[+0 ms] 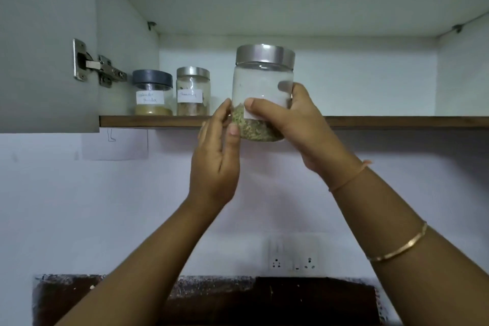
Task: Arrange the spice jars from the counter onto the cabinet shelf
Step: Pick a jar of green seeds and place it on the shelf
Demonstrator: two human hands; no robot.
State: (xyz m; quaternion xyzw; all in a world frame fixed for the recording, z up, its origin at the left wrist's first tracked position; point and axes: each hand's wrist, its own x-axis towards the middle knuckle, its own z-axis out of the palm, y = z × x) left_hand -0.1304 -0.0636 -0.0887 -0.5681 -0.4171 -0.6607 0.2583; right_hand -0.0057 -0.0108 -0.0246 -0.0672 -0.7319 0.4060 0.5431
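Note:
A clear spice jar (260,79) with a silver lid, a white label and greenish seeds at its bottom is held up in front of the cabinet shelf (383,122). My right hand (296,124) grips it around the right side and lower front. My left hand (215,156) touches the jar's lower left side with its fingertips, fingers mostly straight. The jar's base hangs below the shelf's front edge. Two jars stand on the shelf at the left: a dark-lidded jar (152,92) with yellow powder and a silver-lidded jar (193,91) with brown spice.
The open cabinet door (45,42) with its metal hinge (98,65) stands at the left. The shelf to the right of the held jar is bare. A wall socket (293,253) sits below, above a dark counter backsplash (238,296).

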